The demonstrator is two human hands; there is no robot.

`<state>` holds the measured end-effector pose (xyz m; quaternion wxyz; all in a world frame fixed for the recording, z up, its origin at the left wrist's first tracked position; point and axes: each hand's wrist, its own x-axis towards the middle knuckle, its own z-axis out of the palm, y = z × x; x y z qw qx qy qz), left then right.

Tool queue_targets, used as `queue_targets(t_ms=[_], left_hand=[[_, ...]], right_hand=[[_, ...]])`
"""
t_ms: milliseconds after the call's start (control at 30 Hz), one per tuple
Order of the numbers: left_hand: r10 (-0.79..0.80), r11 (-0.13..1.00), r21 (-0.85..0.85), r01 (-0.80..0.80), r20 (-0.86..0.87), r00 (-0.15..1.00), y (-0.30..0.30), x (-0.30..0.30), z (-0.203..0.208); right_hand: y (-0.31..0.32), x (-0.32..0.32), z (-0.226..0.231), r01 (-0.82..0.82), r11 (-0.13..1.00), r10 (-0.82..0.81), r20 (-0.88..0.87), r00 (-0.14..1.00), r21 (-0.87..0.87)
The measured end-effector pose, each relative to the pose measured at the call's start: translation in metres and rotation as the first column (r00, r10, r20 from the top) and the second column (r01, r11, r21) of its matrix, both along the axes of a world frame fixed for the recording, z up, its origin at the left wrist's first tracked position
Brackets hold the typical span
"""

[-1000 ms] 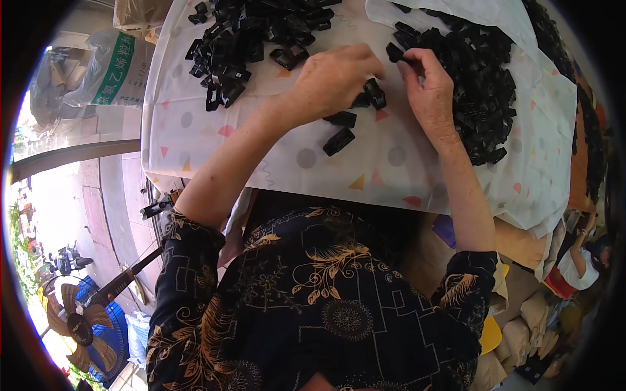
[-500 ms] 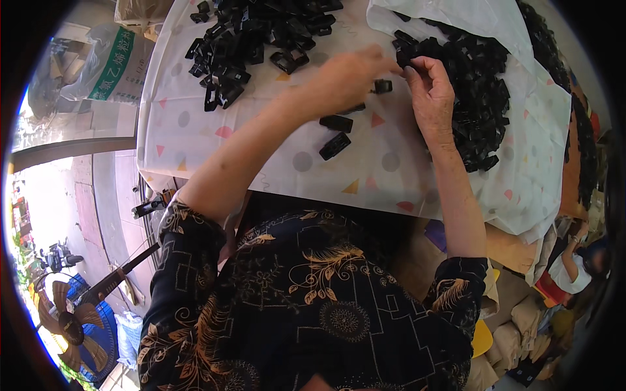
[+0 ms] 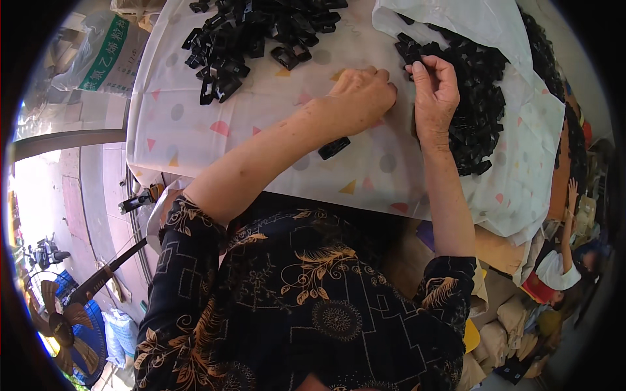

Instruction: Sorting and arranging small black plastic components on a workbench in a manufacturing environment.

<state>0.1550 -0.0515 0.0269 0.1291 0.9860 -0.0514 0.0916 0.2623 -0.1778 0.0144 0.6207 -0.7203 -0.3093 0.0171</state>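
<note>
Sorting step: right hand (image 3: 435, 98) fingers pinched a black clip (image 3: 417, 53) at twelve o'clock; left hand (image 3: 362, 98) lay curled, apparently empty, on the desk (image 3: 195, 130); next likely needs joining hands.

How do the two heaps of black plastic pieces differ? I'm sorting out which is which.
The far heap lies spread loosely on the bare patterned cloth, with no hand on it. The right heap is denser, sits beside a raised fold of white sheet, and the right hand pinches a piece at its edge; the left hand rests between them. Both hold similar small black clips.
</note>
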Motion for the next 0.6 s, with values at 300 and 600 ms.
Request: queue_targets(t_ms=[300, 600], left_hand=[[0.174, 0.984, -0.035, -0.176, -0.073, 0.982, 0.05, -0.003, 0.007], [0.233, 0.945, -0.255, -0.206, 0.078, 0.969, 0.049, -0.024, -0.017]], right_hand=[[-0.009, -0.006, -0.009, -0.048, 0.993, 0.045, -0.033, 0.998, -0.107], [0.002, -0.021, -0.004, 0.023, 0.885, 0.153, 0.339, 0.928, -0.464]])
